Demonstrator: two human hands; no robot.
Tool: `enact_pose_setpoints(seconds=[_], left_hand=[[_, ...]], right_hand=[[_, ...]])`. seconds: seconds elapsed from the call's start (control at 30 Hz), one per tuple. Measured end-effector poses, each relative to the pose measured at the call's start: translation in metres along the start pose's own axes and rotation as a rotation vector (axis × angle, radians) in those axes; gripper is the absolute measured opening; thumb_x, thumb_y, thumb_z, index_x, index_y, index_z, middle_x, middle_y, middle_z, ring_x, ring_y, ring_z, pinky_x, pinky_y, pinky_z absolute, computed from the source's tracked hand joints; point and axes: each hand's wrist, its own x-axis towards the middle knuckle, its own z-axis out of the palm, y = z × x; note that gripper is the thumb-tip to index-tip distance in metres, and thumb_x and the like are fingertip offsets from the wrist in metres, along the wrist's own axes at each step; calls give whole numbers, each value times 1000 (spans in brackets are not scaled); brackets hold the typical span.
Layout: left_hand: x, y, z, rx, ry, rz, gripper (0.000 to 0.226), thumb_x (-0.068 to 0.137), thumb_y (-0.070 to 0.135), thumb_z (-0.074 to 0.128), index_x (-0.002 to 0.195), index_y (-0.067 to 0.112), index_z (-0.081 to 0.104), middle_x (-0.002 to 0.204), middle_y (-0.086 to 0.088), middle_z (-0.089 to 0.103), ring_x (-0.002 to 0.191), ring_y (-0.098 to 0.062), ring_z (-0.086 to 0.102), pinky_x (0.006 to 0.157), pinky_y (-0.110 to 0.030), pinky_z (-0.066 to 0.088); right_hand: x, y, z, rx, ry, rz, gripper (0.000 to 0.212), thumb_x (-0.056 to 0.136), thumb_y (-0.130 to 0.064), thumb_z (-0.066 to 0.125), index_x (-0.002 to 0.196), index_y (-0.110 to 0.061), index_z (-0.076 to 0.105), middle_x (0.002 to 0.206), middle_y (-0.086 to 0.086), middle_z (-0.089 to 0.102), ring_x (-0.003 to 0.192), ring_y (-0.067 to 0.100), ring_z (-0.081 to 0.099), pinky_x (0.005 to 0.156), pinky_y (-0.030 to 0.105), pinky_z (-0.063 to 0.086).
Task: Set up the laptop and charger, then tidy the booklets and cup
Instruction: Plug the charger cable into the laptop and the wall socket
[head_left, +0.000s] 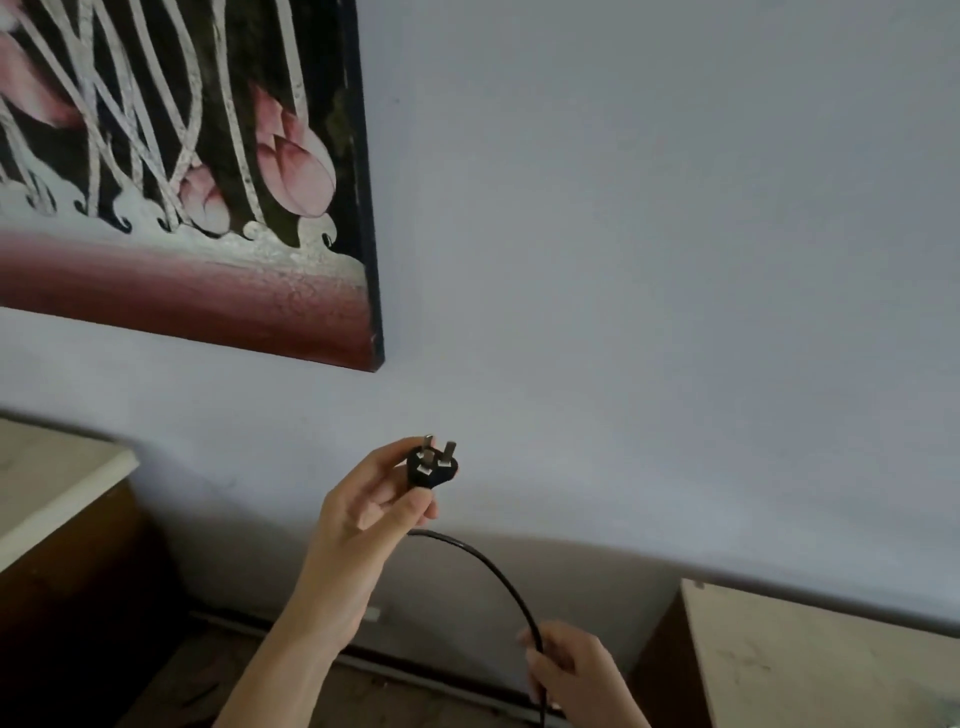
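The left hand (363, 506) pinches one black three-pronged plug (432, 467) before bare grey wall (649, 260). The right hand (576, 670) closes around its single black cable (498, 574), between two pale-topped cabinets (810, 654).

Bare wall (649, 312) lies open ahead between painting (182, 171) and right-hand cabinet (810, 660).

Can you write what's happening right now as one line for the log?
left hand: holds black plug, prongs up | right hand: grips cable | wall socket: not visible | laptop: out of view
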Motion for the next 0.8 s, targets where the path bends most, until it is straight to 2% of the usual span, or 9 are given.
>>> enact_pose_setpoints(seconds=[0.07, 0.13, 0.23, 0.3, 0.4, 0.47, 0.6, 0.67, 0.8], left_hand=[[13, -13, -17, 16, 29, -26, 35, 77, 30, 63, 111, 21, 65, 95, -13, 70, 64, -14, 54, 66, -21, 49], [25, -30, -31, -13, 70, -64, 28, 85, 27, 54, 109, 21, 65, 89, -8, 70, 58, -13, 48, 60, -21, 44], [41, -60, -50, -222, 198, -195, 31, 95, 29, 42, 112, 10, 60, 70, -3, 61, 44, -9, 36, 45, -19, 31], [50, -83, -66, -335, 278, -325, 40, 99, 29, 27, 112, 8, 59, 59, 0, 54, 35, -5, 30, 36, -17, 25], [58, -116, -87, -323, 344, -465, 41, 101, 25, 21, 87, 4, 53, 45, 1, 50, 25, -4, 25, 29, -14, 20], [58, -137, -96, -268, 401, -510, 36, 100, 21, 24, 78, 2, 45, 48, -1, 48, 27, -5, 25, 29, -15, 21], [54, -171, -104, -244, 555, -548, 20, 99, 18, 37, 95, 2, 50, 67, -7, 51, 37, -8, 34, 32, -18, 25], [54, -186, -108, -259, 630, -560, 19, 98, 17, 42, 102, 1, 51, 71, -8, 55, 40, -10, 37, 32, -18, 24], [54, -224, -124, -118, 759, -597, 18, 98, 17, 43, 92, 1, 50, 70, -6, 57, 34, -6, 36, 33, -19, 20]], right_hand=[[20, -3, 15, -20, -67, 32, 16, 83, -16, 57, 94, -23, 66, 61, -4, 72, 58, 3, 66, 64, 16, 48], [42, -7, 30, -29, -138, 37, 20, 85, -11, 55, 101, -18, 63, 61, -1, 71, 58, 3, 66, 62, 15, 46], [71, -22, 55, 1, -270, 46, 21, 91, 1, 48, 102, -14, 59, 63, -3, 65, 50, 2, 61, 50, 13, 43], [88, -37, 75, 37, -363, 46, 17, 91, -3, 51, 100, -16, 57, 69, -3, 64, 49, 2, 61, 49, 14, 42], [113, -55, 95, 149, -352, -3, 22, 75, -20, 58, 96, -16, 61, 68, -4, 65, 53, 4, 61, 51, 15, 43], [134, -61, 103, 198, -297, -63, 20, 75, -23, 61, 95, -23, 62, 73, -3, 67, 63, 8, 63, 57, 17, 46], [173, -64, 118, 162, -287, -177, 23, 92, -13, 58, 99, -34, 61, 95, -4, 70, 87, 7, 67, 77, 22, 52], [189, -61, 126, 147, -303, -209, 24, 93, -14, 57, 100, -37, 60, 103, -9, 69, 97, 1, 64, 84, 19, 50], [218, -35, 135, -33, -283, -311, 28, 93, -30, 55, 109, -52, 48, 122, -30, 53, 112, -18, 46, 89, 5, 35]])
